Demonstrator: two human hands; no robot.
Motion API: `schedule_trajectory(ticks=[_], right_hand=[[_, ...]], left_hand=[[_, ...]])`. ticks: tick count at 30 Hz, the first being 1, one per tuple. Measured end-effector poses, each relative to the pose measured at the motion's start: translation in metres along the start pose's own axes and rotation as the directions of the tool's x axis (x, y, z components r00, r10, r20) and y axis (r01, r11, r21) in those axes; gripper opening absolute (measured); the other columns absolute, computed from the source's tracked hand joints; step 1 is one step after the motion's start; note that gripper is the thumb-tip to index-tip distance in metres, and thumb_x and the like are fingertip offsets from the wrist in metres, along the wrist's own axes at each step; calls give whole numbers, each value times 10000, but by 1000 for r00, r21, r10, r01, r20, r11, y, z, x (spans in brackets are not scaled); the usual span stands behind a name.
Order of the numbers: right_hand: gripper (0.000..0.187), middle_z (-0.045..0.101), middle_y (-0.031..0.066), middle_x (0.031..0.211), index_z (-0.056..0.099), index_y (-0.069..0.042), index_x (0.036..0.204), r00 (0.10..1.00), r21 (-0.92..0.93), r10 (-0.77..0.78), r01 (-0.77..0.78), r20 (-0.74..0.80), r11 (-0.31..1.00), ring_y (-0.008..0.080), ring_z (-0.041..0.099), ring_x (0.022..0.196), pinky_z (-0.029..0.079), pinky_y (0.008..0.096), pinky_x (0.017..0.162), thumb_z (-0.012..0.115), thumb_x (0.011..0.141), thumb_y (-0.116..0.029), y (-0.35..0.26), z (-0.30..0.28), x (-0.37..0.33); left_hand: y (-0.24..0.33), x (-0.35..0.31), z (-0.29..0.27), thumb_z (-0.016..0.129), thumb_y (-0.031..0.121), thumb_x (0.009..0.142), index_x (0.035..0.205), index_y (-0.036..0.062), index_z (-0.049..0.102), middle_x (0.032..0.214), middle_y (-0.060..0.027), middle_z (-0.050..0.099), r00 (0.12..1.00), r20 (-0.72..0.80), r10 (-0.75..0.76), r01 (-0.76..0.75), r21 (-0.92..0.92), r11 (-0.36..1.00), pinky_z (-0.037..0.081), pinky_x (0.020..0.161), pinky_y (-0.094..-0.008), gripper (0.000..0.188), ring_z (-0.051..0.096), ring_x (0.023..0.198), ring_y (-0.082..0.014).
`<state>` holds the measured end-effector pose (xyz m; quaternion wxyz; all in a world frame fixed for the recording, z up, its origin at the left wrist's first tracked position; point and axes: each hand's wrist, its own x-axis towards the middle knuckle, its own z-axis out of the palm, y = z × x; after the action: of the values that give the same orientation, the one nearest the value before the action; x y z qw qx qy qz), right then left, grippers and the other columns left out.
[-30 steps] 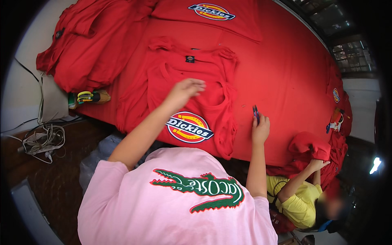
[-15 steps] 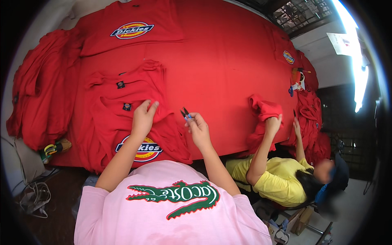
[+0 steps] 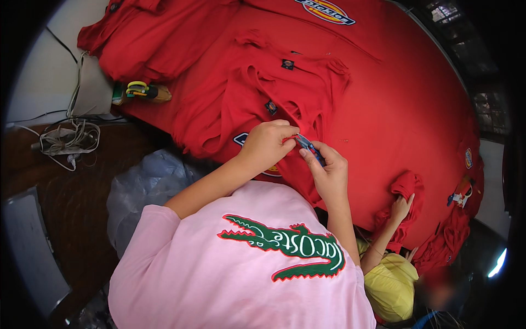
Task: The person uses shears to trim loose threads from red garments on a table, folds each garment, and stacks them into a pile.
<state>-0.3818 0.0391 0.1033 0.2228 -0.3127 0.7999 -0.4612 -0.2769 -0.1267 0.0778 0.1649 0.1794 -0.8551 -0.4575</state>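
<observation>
My left hand (image 3: 269, 143) is closed in a pinch at the edge of a red shirt (image 3: 230, 104), which lies spread at the near side of the table with its dark neck label up. The fingers cover the exact spot they grip. My right hand (image 3: 331, 171) is closed around small blue thread snips (image 3: 310, 148). Their metal tip points left and meets my left fingertips. Part of the shirt's printed oval logo (image 3: 240, 139) shows behind my left wrist. Another red shirt (image 3: 287, 64) with a label lies just beyond.
A heap of red clothes (image 3: 159, 41) covers the far left of the red table (image 3: 378, 120). Yellow-handled scissors (image 3: 138, 89) lie at its left edge. Tangled cables (image 3: 68, 140) and a clear plastic bag (image 3: 145, 189) are at the left. A co-worker in yellow (image 3: 392, 282) handles red cloth at the right.
My hands have come together, bringing the snips to my left fingertips. The view has turned left, so the table slants and more of the left side shows.
</observation>
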Motion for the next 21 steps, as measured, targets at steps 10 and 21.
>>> schedule_trajectory(ticks=[10,21], right_hand=[[231,692,117,812,745,19,1033,992,40,-93,96,-85,995,177,611,667,495,302,629,820,888,-143,-3,15,-6],[201,663,98,758,741,24,1029,978,-109,-157,142,-141,984,135,589,652,464,304,592,808,902,-117,-11,13,-8]], left_hand=[[-8,-4,-3,713,84,843,1093,-85,722,950,-195,738,988,54,-144,154,-311,938,544,824,-322,302,722,878,-219],[-8,-1,-5,703,77,838,1077,-68,737,934,-192,739,988,100,-121,146,-306,941,554,802,-332,281,734,869,-236]])
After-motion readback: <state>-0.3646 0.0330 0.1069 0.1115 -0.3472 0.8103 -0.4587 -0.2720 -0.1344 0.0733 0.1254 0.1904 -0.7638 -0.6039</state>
